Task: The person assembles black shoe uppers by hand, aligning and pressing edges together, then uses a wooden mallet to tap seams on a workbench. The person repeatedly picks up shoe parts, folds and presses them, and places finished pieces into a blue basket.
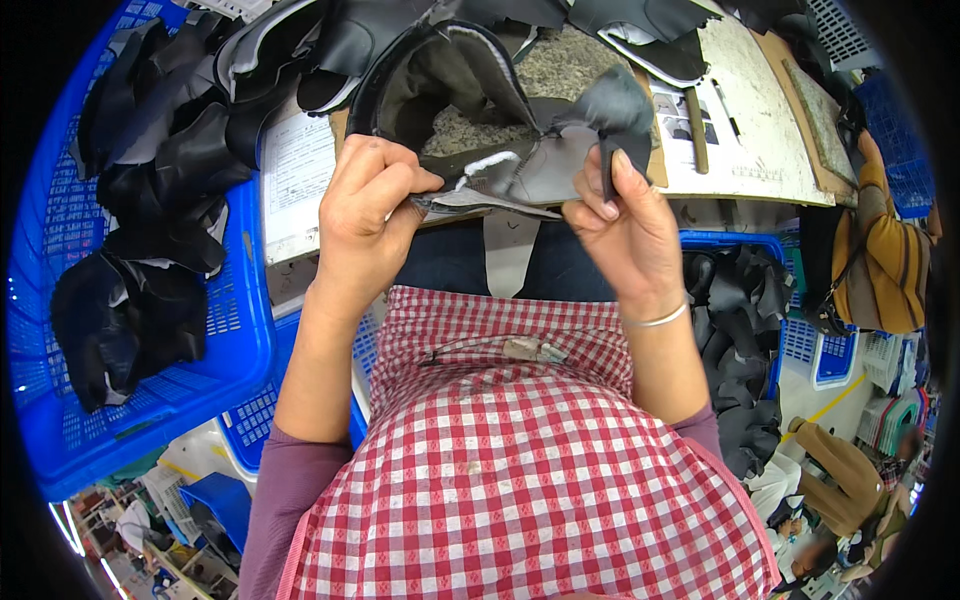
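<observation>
Over the front edge of the worktable, a black leather boot upper (pixel 465 90) lies with its dark lining facing up. My left hand (pixel 371 199) pinches its near left edge between thumb and fingers, where a white-edged layer shows. On the right side, my right hand (pixel 626 214) grips a folded black flap (pixel 615 146) between thumb and fingers; the flap's top is blurred. A grey inner panel (pixel 551 169) with loose threads at a seam stretches between my two hands. Whether the flap and the upper are one piece is partly hidden.
More black uppers (pixel 330 45) are heaped at the table's back. A blue basket (pixel 259 300) of black pieces stands left; another blue crate (pixel 731 240) sits right. A wooden stick (pixel 696 131), a pen (pixel 725 109) and printed sheets (pixel 296 180) lie on the table. A person (pixel 881 255) stands at far right.
</observation>
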